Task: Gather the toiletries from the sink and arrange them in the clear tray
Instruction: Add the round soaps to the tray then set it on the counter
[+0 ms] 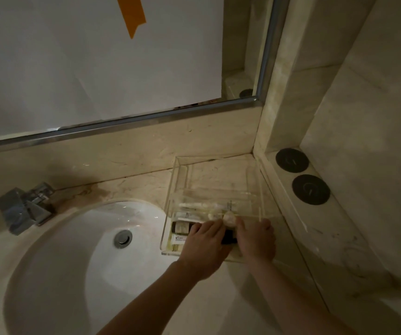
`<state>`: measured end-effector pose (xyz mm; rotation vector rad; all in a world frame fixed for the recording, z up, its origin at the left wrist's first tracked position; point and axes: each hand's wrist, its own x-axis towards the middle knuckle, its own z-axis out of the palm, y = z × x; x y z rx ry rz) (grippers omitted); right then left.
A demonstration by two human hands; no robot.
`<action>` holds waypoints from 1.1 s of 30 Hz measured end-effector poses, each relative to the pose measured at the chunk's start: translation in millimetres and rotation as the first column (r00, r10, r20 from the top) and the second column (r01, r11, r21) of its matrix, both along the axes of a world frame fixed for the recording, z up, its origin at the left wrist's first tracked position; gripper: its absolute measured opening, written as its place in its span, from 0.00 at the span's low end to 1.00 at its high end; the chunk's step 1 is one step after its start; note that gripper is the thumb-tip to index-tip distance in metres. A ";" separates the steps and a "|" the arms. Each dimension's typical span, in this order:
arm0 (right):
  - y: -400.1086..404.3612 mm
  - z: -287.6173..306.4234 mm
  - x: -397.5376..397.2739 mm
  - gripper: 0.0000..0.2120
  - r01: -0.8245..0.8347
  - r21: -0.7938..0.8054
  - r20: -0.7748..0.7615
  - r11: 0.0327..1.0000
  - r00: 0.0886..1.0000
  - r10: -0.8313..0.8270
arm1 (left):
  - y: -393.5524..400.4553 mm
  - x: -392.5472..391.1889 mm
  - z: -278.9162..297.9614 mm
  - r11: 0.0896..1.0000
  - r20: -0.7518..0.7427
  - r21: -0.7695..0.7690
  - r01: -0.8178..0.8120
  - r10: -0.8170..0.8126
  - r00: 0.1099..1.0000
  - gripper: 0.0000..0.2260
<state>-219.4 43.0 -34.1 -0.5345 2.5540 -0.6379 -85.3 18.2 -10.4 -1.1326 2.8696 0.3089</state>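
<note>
Setting: dim marble tabletop beside a white sink, looking emptied.
Toiletries: small bottles and tubes are lying flat in the clear tray, long axes running left to right.
Hands: left hand and right hand are both reaching into the tray's near end, fingers spread over items; grip unclear.
Key relation: the left is sitting nearer the bottles.

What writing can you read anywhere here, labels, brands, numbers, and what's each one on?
None can be read.
Bottle with white label in the tray: a dark logo and lines of print, too blurred to read.
Dark bottle: pale label, print too small.
Tube: no legible marking.
Two black discs on the ledge: a faint mark, not text.
Orange tape: blank.
</note>
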 end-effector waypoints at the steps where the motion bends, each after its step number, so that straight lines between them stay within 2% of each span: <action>1: 2.9 -0.8 -1.0 0.34 -0.005 -0.004 0.005 1.000 1.000 0.005 | 0.0 0.1 -0.1 0.999 0.018 0.032 -0.005 0.005 1.000 0.30; 6: 21.3 -5.2 -6.9 0.27 -0.042 -0.003 0.000 0.999 0.999 0.042 | -1.7 10.4 0.7 0.998 -0.076 0.023 -0.064 0.066 0.995 0.27; 10: 40.3 -11.2 -11.4 0.24 -0.089 -0.008 -0.046 0.996 0.995 0.089 | -6.6 36.7 -0.4 0.984 -0.195 -0.069 -0.163 0.147 0.970 0.21; 12: 48.9 -13.3 -12.5 0.21 -0.126 -0.035 -0.042 0.991 0.991 0.125 | -8.8 55.2 -2.6 0.981 -0.166 -0.099 -0.167 0.149 0.975 0.24; 15: 53.2 -15.3 -11.6 0.18 -0.139 -0.122 0.000 0.983 0.990 0.140 | -10.2 83.7 -9.1 0.983 -0.006 -0.073 -0.169 0.169 0.986 0.35; 17: 51.9 -15.7 -10.2 0.16 -0.114 -0.172 0.024 0.979 0.993 0.119 | -11.2 97.4 -12.9 0.980 0.050 -0.049 -0.195 0.198 0.979 0.39; 21: 48.9 -14.0 -8.2 0.15 -0.036 -0.218 0.063 0.975 0.997 0.051 | -15.4 102.1 -13.4 0.964 -0.004 0.005 -0.267 0.267 0.964 0.39; 25: 39.5 -14.9 -9.0 0.14 0.004 -0.241 0.099 0.971 0.995 0.020 | -23.3 90.9 -10.1 0.952 -0.064 -0.012 -0.305 0.304 0.951 0.35; 30: 24.5 -14.7 -14.7 0.11 0.071 -0.234 0.186 0.970 0.982 -0.027 | -31.8 71.1 -3.3 0.962 -0.036 -0.089 -0.257 0.255 0.966 0.33; 33: 16.6 -4.4 -15.3 0.07 0.138 -0.257 0.263 0.957 0.962 -0.068 | -34.3 62.2 -2.8 0.952 -0.043 -0.086 -0.294 0.291 0.956 0.31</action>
